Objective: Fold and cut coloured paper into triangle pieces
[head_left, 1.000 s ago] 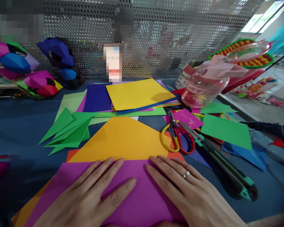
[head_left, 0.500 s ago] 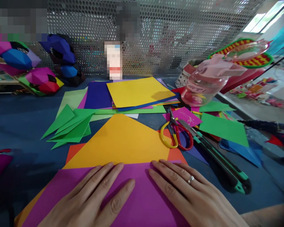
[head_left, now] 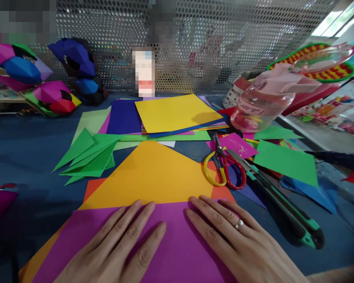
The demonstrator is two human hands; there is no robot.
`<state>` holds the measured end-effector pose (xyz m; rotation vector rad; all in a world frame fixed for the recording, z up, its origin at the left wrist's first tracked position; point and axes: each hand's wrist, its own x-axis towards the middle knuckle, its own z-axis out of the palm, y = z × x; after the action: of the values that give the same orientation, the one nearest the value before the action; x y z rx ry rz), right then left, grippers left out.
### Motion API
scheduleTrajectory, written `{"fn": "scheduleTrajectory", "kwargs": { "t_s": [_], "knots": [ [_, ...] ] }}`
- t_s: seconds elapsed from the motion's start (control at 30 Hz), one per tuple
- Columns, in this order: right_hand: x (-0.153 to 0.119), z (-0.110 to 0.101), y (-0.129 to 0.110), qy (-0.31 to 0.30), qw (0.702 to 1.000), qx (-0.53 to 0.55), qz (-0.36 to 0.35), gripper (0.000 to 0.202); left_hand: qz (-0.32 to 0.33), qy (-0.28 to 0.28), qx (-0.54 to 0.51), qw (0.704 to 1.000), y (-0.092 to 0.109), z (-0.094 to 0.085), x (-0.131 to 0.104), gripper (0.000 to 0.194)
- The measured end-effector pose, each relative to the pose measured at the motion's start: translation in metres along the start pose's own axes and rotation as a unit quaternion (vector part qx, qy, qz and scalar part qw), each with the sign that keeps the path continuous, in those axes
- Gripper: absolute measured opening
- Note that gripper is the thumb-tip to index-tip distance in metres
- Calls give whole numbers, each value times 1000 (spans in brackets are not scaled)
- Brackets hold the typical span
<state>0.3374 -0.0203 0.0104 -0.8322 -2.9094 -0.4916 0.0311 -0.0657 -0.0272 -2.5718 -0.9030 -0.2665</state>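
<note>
Head view: Two bare hands lie palm down on a purple sheet at the near edge of a dark blue tabletop. The left hand rests on the sheet's left part, its fingers stretched out and slightly spread, the thumb angled inward, gripping nothing. Opposite it, the right hand, a silver ring on one finger, lies just as flat, its fingers also extended around no object. Both sets of fingertips reach close to the purple sheet's far edge, with a strip of purple between the hands. Under that edge, a yellow-orange sheet extends toward the back, with red-orange paper showing at either side. Near the right hand, scissors with one yellow and one red handle lie beside a black-and-green utility knife. Folded green pieces sit to the left; farther back, a yellow sheet tops a paper stack, partly covering a dark blue sheet. A clear bottle with a pink lid stands at back right, faceted paper shapes at back left, before a perforated panel.
</note>
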Motion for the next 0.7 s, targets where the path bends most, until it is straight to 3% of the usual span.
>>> {"fn": "scheduleTrajectory", "kwargs": {
  "t_s": [0.23,0.47,0.7],
  "knots": [
    [-1,-1,0,7,999,30,7,53,3,-6,-6,1000,-4,-4,2,74],
    [-1,2,2,15,996,88,23,54,-22,-7,-15,1000,-5,-4,5,55],
    [-2,5,2,13,995,97,29,53,-17,-22,-10,1000,-5,-2,4,53]
  ]
}}
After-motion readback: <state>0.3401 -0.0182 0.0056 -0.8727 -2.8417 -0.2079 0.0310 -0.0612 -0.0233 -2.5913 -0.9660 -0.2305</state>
